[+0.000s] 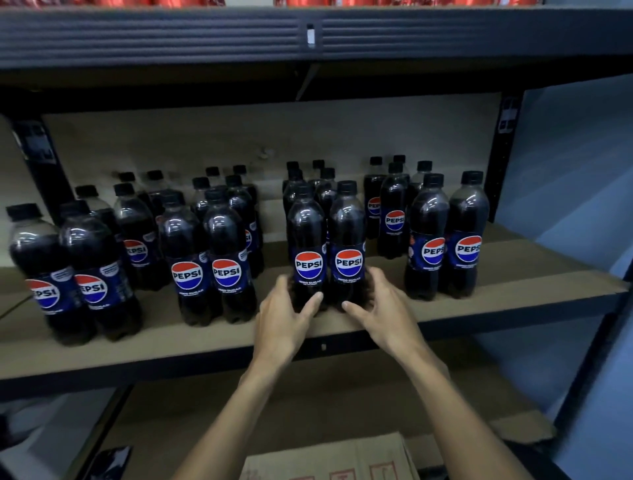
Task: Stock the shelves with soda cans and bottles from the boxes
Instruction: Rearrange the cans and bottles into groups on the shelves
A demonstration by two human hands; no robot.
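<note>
Head view of a storage rack, seen from the front. The middle shelf (513, 291), a brown board, carries Pepsi Zero Sugar bottles (226, 260): dark plastic, black caps, all upright. They stand in four blocks, each two wide and three deep. One block is at 9 o'clock, one lies between 9 o'clock and the centre, one is at the centre and one is at 3 o'clock. By cap count this gives six per block and twenty-four in all, though the rear rows are partly hidden and blurred. Two bare forearms enter from 6 o'clock. The hands are apart, each clasping one bottle of the centre block's front pair. The left hand (282, 318) wraps the base of the left front bottle (308, 240), thumb across its front and fingers round its outer side. The right hand (380, 308) grips the base of the right front bottle (347, 236) in mirror fashion. These two bottles stand side by side, touching or nearly so, labels facing forward, near the shelf's front edge. The hands cover their bases, so whether they rest on the board cannot be told. At 12 o'clock runs one ribbed black upper shelf beam (171, 34), with red goods (411, 2) above it, cropped and not identifiable. At 6 o'clock one cardboard box (329, 459) sits on the lower shelf (342, 404). A blue wall (575, 171) lies at 3 o'clock.
</note>
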